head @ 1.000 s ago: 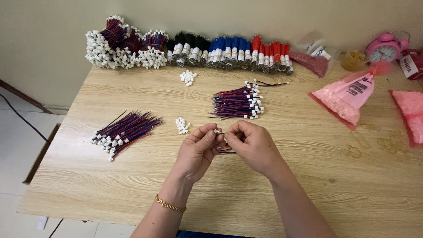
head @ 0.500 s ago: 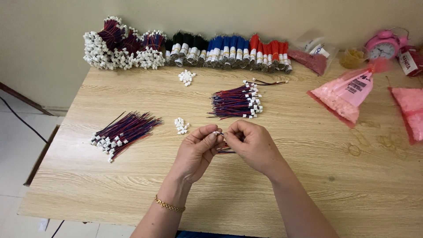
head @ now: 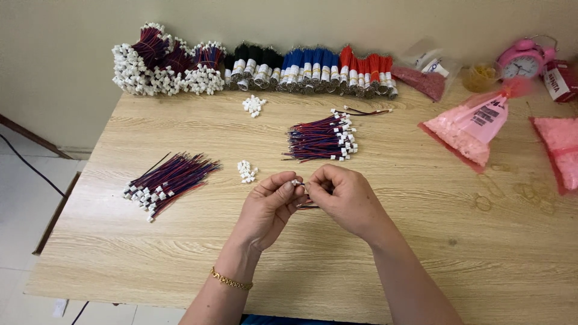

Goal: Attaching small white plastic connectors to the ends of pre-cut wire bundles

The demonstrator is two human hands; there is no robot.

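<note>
My left hand (head: 267, 207) and my right hand (head: 345, 197) meet over the middle of the wooden table (head: 421, 265). Between their fingertips they pinch a small white connector (head: 295, 182) on a short red-and-blue wire (head: 307, 205) that trails down under my right palm. Just left of my hands lies a little heap of white connectors (head: 245, 171). A bundle of red-and-blue wires (head: 170, 179) lies at the left. A second wire bundle (head: 321, 139) with white connector ends lies just beyond my hands.
Along the wall stand rows of bundled wires (head: 253, 65) in purple, black, blue and red. Another small connector heap (head: 253, 105) lies near them. Pink bags (head: 466, 127) lie at the right, with a pink alarm clock (head: 522, 61) behind. The table's left edge drops to a tiled floor.
My hands stay in the same place, with only small finger movements on the connector and wire.
</note>
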